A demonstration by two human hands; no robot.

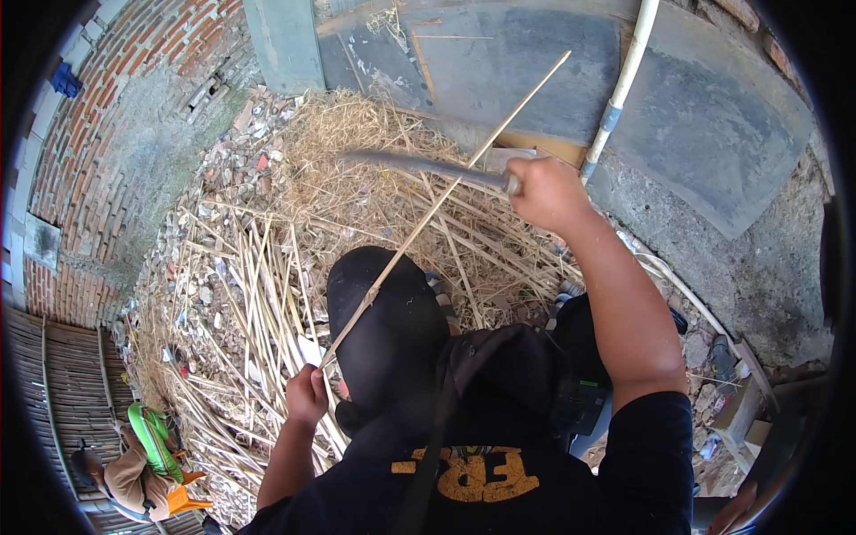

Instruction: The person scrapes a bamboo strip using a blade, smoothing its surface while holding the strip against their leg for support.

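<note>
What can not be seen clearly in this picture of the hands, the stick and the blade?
- Blade, head view: blurred, so its edge and exact shape are unclear.
- Blade handle: hidden inside the right hand.
- Stick: its lower end is covered by the left hand.
- Whether blade and stick touch where they cross: cannot tell.
- Person at lower left: small and bent by the rim.

A pale straw-yellow bamboo strip [446, 201] crosses a dull grey blade [419, 164] above black trousers [383, 312] and a black shirt [535, 481] (mustard-yellow print on the chest). Tan cut strips [259, 294] litter the ground beside a red-brick wall [80, 169], grey concrete slab [713, 116] and white pipe [624, 80].
</note>
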